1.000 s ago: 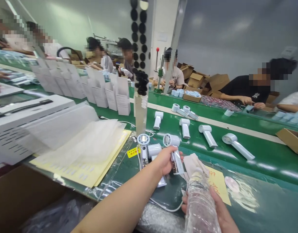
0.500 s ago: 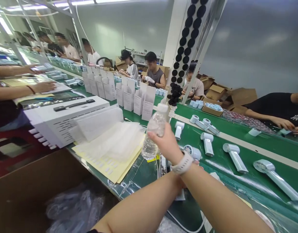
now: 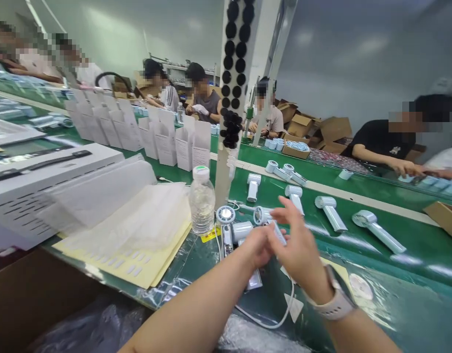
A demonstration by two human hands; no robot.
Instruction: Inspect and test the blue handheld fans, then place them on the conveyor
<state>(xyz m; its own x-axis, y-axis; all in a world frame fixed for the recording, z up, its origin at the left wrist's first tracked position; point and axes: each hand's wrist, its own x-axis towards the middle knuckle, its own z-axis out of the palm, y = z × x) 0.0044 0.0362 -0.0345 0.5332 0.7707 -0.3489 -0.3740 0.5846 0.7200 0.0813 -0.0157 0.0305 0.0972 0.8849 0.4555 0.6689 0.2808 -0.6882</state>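
Note:
A light-blue handheld fan (image 3: 262,215) is gripped in my left hand (image 3: 258,247), its round head past my fingers and its handle angled toward my right hand. My right hand (image 3: 297,247), with a watch on the wrist, hovers beside that handle. Its fingers are apart and hold nothing; whether the thumb touches the fan I cannot tell. A clear water bottle (image 3: 202,203) with a white cap stands upright left of my hands. Between the bottle and my left hand is another handheld fan (image 3: 226,215), with a further fan head (image 3: 242,229) next to it.
Several handheld fans (image 3: 331,213) lie on the green conveyor belt (image 3: 321,169). To the left are yellow sheets (image 3: 152,272), translucent bags (image 3: 138,211), a white metal case (image 3: 57,176) and upright white boxes (image 3: 165,142). A white cable (image 3: 263,323) loops on the table. Co-workers sit across.
My right hand has let go of the bottle, which now stands on the table, and moved right beside the fan in my left hand. The view has turned right.

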